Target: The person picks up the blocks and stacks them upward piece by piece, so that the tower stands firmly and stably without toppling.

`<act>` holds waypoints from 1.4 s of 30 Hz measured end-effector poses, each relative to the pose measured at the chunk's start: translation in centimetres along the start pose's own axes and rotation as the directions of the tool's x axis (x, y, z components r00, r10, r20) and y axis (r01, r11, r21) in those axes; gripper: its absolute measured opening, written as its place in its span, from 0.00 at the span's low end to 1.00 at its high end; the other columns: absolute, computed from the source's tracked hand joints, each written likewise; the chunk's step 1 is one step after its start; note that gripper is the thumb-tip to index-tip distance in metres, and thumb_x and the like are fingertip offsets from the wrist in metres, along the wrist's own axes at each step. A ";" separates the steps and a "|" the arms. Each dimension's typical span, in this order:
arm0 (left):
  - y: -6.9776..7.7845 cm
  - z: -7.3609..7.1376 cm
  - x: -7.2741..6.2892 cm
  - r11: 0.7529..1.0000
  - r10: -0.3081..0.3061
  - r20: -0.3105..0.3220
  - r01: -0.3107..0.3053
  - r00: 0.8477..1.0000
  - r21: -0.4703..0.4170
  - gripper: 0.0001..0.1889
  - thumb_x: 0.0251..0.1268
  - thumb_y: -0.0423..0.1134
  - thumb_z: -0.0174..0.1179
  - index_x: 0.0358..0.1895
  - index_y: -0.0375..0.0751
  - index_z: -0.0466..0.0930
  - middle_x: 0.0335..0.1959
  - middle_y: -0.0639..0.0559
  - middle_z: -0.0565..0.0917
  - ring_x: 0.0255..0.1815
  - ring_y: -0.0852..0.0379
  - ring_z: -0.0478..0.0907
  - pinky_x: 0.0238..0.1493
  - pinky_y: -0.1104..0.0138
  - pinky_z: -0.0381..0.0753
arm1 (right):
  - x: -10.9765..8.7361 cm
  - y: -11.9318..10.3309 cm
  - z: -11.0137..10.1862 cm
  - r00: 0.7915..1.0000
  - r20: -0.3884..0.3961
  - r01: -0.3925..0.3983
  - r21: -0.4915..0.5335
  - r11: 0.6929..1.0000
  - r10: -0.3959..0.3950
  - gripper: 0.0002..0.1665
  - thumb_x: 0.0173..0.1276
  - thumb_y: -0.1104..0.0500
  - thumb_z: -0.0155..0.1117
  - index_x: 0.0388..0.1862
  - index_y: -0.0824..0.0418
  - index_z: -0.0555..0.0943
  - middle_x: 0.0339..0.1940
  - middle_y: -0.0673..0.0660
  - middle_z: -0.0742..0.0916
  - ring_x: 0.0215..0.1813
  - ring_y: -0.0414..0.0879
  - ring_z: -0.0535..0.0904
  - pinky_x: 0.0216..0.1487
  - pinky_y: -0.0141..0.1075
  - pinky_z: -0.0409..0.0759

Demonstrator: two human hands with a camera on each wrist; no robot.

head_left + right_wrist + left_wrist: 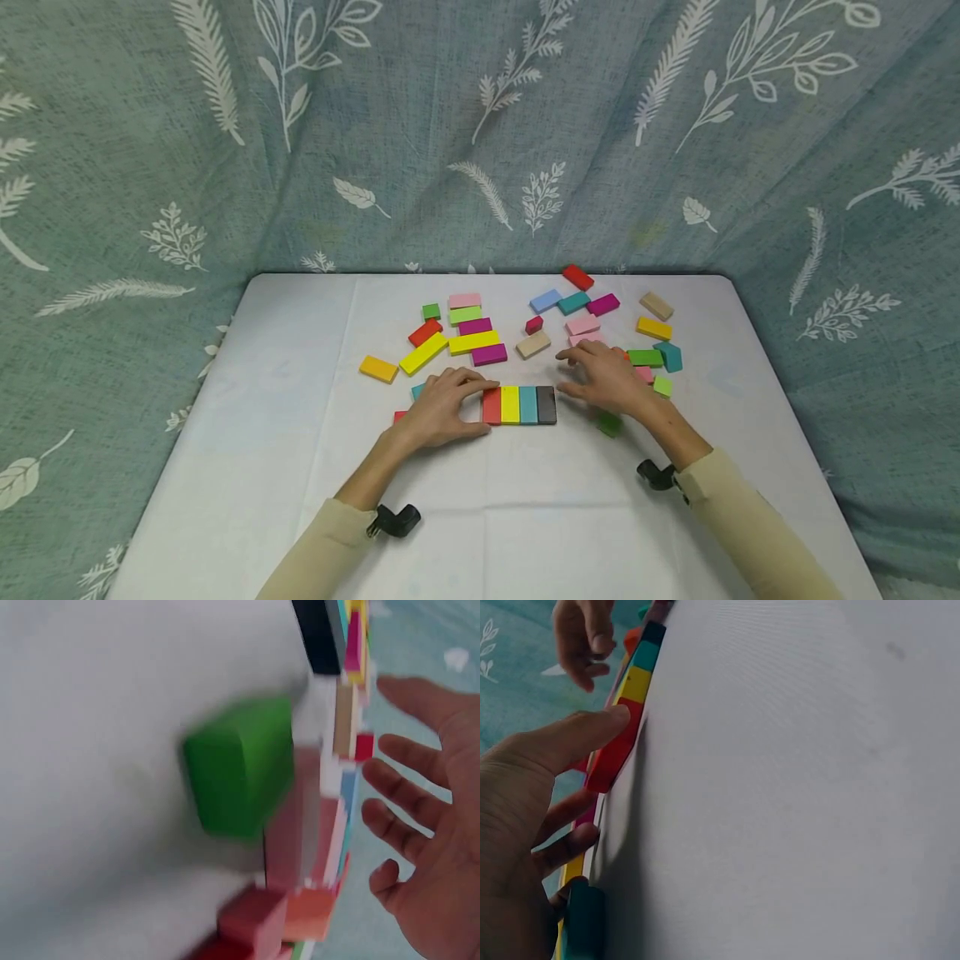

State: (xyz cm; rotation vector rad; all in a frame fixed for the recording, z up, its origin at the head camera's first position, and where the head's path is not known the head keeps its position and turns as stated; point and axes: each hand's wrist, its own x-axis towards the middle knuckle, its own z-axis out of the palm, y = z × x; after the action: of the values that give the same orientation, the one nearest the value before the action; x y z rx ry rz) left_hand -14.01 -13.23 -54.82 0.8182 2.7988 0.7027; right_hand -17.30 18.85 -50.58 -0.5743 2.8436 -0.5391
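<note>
Four blocks form a flat side-by-side row: a red block (492, 407), a yellow block (510, 406), a teal block (528, 406) and a dark grey block (547, 406). My left hand (441, 408) pinches the red end block, thumb on its near edge and index finger at its far edge. Just right of the dark grey block, my right hand (609, 379) hovers with spread, loosely bent fingers and nothing in them. Below its palm lies a green block (610, 424), large and blurred in the right wrist view.
Behind the row, loose blocks lie scattered, among them a yellow-orange block (378, 369), a tan block (533, 345) and a purple block (490, 355). More cluster beyond my right wrist, including a green block (645, 358). A leaf-print curtain (420, 125) hangs behind the white-covered table (555, 542).
</note>
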 end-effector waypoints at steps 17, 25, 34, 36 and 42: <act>-0.4 0.3 -1.0 0.999 0.042 -0.044 -0.042 0.998 -0.008 0.30 0.58 0.57 0.72 0.66 0.67 0.78 0.61 0.59 0.77 0.64 0.56 0.67 0.60 0.54 0.67 | 4.0 5.7 -1.6 0.991 0.011 -0.132 0.043 0.990 0.132 0.25 0.66 0.51 0.73 0.61 0.51 0.80 0.66 0.59 0.77 0.69 0.60 0.67 0.69 0.65 0.61; -0.3 0.2 -1.1 0.999 0.042 -0.037 -0.042 0.998 -0.006 0.30 0.58 0.57 0.71 0.67 0.67 0.77 0.61 0.58 0.77 0.64 0.55 0.68 0.59 0.55 0.67 | 4.0 6.2 -1.4 0.992 0.023 -0.124 0.067 0.990 0.123 0.29 0.67 0.49 0.72 0.65 0.54 0.79 0.68 0.60 0.75 0.68 0.58 0.68 0.66 0.60 0.69; -0.5 0.4 -1.2 0.999 0.039 -0.036 -0.039 0.999 0.012 0.30 0.59 0.58 0.70 0.67 0.67 0.77 0.61 0.58 0.77 0.64 0.55 0.67 0.59 0.55 0.67 | 3.7 2.0 -1.4 0.999 0.023 -0.044 0.195 0.980 0.040 0.24 0.63 0.51 0.76 0.58 0.52 0.82 0.53 0.54 0.81 0.59 0.53 0.72 0.60 0.53 0.76; -0.5 0.5 -1.2 0.999 0.036 -0.037 -0.036 0.999 0.016 0.30 0.59 0.58 0.70 0.67 0.68 0.77 0.61 0.58 0.77 0.64 0.55 0.67 0.60 0.55 0.67 | 3.9 0.5 -1.1 0.999 0.043 -0.016 0.212 0.977 0.008 0.23 0.62 0.51 0.77 0.56 0.50 0.83 0.51 0.52 0.81 0.56 0.51 0.74 0.58 0.50 0.78; -0.4 0.4 -1.2 0.999 0.041 -0.036 -0.040 0.999 0.010 0.31 0.59 0.58 0.70 0.67 0.68 0.76 0.61 0.58 0.77 0.64 0.55 0.67 0.60 0.54 0.67 | 4.7 -3.3 0.2 0.991 0.123 0.027 0.228 0.973 -0.056 0.27 0.61 0.47 0.77 0.58 0.49 0.83 0.60 0.52 0.81 0.61 0.49 0.75 0.60 0.47 0.79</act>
State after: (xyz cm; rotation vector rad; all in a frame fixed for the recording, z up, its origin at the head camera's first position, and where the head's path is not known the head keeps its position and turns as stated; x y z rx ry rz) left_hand -13.14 -14.01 -55.35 0.8746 2.8274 0.7190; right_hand -20.41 14.10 -50.00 -0.6033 2.6075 -0.7907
